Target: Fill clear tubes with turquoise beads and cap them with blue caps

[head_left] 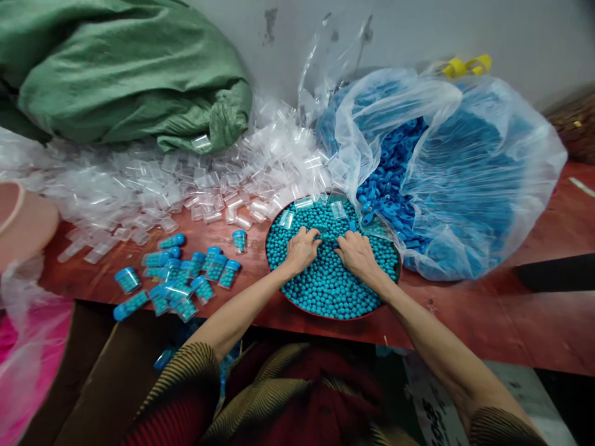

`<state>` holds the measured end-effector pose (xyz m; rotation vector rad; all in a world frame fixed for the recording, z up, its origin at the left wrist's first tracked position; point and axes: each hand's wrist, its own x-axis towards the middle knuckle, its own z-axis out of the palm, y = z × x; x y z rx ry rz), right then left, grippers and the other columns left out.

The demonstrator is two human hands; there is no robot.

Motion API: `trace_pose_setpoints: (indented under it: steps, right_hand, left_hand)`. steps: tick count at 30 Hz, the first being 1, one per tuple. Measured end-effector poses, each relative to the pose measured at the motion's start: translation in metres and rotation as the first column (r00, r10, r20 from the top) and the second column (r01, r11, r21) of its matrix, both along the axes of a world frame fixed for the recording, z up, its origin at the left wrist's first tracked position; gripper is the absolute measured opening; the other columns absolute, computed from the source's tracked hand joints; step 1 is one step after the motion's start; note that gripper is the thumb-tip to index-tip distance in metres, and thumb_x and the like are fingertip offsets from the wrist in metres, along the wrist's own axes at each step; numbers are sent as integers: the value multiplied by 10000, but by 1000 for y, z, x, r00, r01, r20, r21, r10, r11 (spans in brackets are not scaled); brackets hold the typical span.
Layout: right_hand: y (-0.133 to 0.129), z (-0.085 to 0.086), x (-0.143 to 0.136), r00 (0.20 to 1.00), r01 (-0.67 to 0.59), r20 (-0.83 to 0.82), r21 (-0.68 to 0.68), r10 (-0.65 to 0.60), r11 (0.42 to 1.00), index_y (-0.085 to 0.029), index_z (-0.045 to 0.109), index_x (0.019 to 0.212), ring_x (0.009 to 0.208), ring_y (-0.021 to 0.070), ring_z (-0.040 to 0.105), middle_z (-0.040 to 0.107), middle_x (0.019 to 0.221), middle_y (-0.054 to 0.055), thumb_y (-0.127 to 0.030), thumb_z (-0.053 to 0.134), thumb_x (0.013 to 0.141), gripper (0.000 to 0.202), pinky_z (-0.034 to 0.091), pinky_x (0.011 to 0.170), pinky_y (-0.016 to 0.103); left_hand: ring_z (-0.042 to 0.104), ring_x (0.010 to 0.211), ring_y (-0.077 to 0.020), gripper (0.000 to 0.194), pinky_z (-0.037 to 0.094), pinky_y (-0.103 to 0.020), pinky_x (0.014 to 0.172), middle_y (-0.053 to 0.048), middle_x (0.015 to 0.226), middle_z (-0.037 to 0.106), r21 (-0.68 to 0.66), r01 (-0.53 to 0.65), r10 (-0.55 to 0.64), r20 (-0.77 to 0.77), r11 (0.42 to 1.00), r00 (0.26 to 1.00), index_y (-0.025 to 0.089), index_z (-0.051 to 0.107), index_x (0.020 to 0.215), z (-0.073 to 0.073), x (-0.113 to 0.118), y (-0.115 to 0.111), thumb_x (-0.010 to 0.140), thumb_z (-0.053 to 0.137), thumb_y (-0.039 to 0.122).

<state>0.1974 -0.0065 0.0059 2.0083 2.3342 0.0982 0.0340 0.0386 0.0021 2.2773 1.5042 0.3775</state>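
A round red-rimmed tray [333, 317] full of small turquoise balls [332, 288] sits in front of me. My left hand [303, 250] is over the balls with its fingers curled down; what they grip is hidden. Close beside it, my right hand [357, 254] is also curled, thumb toward the left hand, and I cannot make out what it holds. A small blue piece shows just beyond its fingers. Clear plastic tubes, one left [287, 219] and one right [339, 210], lie on the balls at the tray's far side.
Ball-filled tubes with blue caps [176, 272] are grouped on the red table [465, 310] at left. Behind them spreads a heap of clear tubes [153, 179] under a green sack [134, 74]. A plastic bag [465, 186] of blue caps [390, 179] stands right. A pink tub [28, 217] is far left.
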Motion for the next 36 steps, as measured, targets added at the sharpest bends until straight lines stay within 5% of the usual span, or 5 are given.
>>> trace_pose_setpoints:
  steps: [7,11,20,29,36]
  right_hand:
    - [-5,-2,9,960,157,-252,127,-121,979,-143,547,1075,764,216,604,663,845,90,-288,432,922,240,359,601,278]
    - [4,3,-7,936,64,-348,284,41,957,-161,545,1180,884,228,591,642,934,106,-265,380,934,314,437,722,300]
    - [-1,-13,8,817,-103,-563,68,124,992,-178,617,1124,832,217,595,636,868,90,-213,432,880,309,482,771,343]
    - [-1,1,-20,203,177,-967,-119,-155,977,-203,593,840,572,138,586,630,709,-4,-384,542,804,191,478,544,260]
    - [-12,13,-23,342,137,-930,-92,-134,986,-192,651,788,555,131,574,613,594,-19,-332,518,827,197,446,586,253]
  left_hand:
    - [568,970,-220,189,434,-343,887,-66,1008,633,-50,126,-120,103,991,987,183,566,1029,-2,-10,2,870,479,238]
    - [593,888,-195,168,449,-324,840,-51,955,641,-110,170,-141,227,979,963,183,532,1011,0,-9,6,854,473,189]
    - [500,664,-114,56,431,-248,677,31,722,535,-238,164,-1,563,957,826,179,499,862,-7,-20,11,825,468,207]
    - [498,544,-81,157,401,-182,458,41,691,505,-485,297,209,744,822,635,167,464,926,-1,-10,-4,811,490,271]
    - [489,499,-63,520,444,-180,423,50,678,450,-538,317,297,767,781,569,184,455,1264,8,-17,-21,764,572,261]
